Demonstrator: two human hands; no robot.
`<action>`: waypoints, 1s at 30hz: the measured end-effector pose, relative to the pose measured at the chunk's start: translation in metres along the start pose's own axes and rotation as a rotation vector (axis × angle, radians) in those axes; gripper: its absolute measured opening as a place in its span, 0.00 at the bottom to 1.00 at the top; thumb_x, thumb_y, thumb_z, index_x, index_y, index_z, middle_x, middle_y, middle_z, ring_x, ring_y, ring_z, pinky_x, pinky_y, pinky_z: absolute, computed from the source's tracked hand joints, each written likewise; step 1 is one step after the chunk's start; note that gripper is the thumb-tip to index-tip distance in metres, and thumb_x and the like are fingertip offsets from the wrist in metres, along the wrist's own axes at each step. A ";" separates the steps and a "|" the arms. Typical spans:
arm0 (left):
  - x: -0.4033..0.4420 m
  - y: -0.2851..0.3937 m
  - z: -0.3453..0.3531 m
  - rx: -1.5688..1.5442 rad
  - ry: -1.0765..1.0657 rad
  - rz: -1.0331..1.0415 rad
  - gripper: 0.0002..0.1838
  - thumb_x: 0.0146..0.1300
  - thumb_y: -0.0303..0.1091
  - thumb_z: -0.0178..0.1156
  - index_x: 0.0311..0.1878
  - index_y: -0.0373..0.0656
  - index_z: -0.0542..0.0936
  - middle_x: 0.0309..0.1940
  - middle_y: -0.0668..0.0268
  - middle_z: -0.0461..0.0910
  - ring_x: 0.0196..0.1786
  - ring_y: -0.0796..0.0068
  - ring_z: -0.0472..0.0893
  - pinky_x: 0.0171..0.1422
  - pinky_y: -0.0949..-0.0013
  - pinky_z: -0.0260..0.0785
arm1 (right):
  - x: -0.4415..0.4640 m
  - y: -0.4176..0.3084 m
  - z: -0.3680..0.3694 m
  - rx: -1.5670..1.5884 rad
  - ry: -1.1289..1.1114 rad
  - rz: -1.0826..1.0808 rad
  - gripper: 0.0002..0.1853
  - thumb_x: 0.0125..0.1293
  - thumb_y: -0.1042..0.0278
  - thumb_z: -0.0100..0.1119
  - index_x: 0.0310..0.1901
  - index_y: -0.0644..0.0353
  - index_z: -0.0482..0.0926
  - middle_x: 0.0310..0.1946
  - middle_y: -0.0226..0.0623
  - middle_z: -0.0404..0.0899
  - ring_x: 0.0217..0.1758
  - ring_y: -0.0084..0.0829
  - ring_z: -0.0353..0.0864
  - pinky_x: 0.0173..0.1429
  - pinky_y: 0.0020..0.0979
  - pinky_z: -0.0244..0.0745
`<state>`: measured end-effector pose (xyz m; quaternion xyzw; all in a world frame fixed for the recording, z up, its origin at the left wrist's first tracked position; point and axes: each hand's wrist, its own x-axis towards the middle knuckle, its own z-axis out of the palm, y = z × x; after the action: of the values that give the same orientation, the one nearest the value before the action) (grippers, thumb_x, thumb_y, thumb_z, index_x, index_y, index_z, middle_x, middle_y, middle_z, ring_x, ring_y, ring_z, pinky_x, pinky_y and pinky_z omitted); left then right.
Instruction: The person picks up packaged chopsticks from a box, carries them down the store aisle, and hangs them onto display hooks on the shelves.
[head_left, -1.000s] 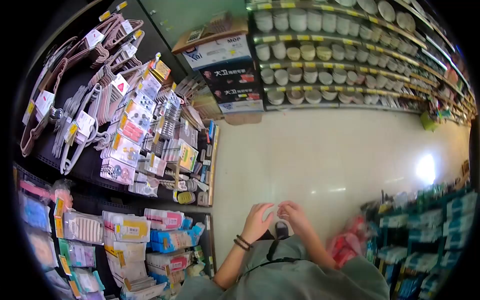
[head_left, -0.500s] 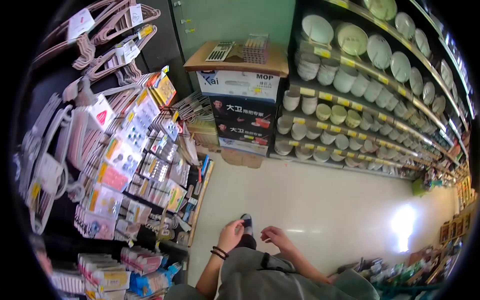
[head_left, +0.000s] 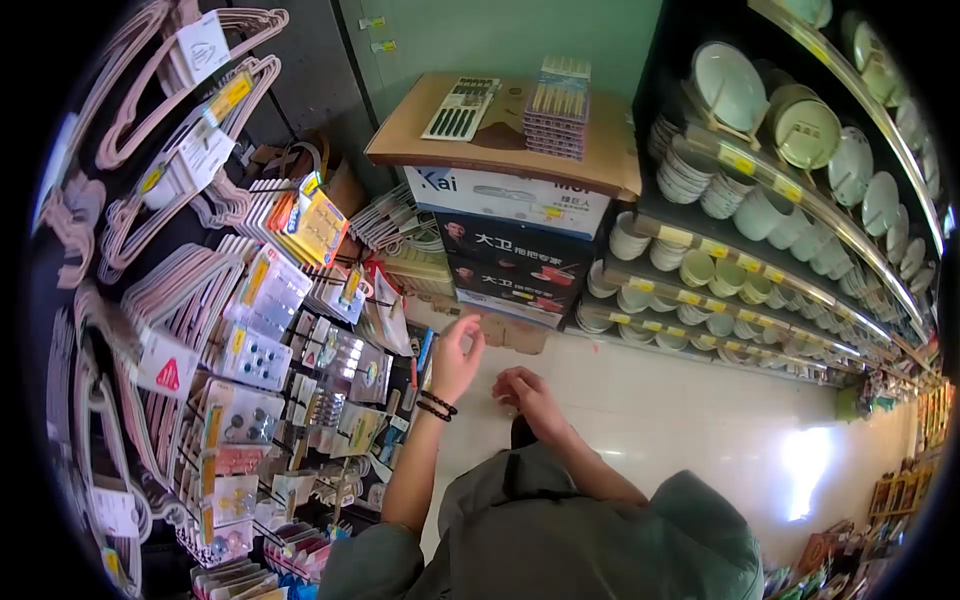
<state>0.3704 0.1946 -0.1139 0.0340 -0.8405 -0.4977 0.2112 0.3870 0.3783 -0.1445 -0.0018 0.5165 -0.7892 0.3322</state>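
My left hand (head_left: 456, 358), with a dark beaded bracelet (head_left: 437, 405) on its wrist, is raised in front of my body. Its fingers bend loosely and are apart, holding nothing. To its right and a little lower, my right hand (head_left: 522, 390) hangs over the pale floor, fingers loosely curled with no object visible in them. Neither hand touches any goods. Ahead stands a stack of mop boxes (head_left: 510, 250) topped by a cardboard sheet (head_left: 420, 112). On the sheet lie a flat pack with dark sticks (head_left: 462, 110) and a pile of packs of light sticks (head_left: 557, 110).
Racks on the left carry hangers (head_left: 190, 130) and carded small goods (head_left: 245, 410), close to my left arm. Shelves on the right hold bowls (head_left: 690, 170) and plates (head_left: 728, 85). More goods (head_left: 835, 560) stand at the lower right. The tiled floor (head_left: 660, 420) runs between.
My view has come closer to the stacked boxes, which look larger. Both hands have risen higher in view, and the right hand's fingers are more curled.
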 end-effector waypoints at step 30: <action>0.377 -0.023 -0.040 0.656 0.118 -0.051 0.46 0.39 0.43 0.77 0.67 0.49 0.74 0.63 0.48 0.70 0.62 0.43 0.71 0.65 0.47 0.66 | 0.383 -0.181 0.058 0.708 -0.458 0.293 0.29 0.80 0.40 0.32 0.72 0.47 0.61 0.72 0.31 0.65 0.74 0.33 0.64 0.77 0.44 0.54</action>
<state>0.0399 0.0488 0.0040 0.1501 -0.9411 -0.2029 0.2249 0.0142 0.1744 -0.1003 0.0107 0.1224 -0.8413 0.5264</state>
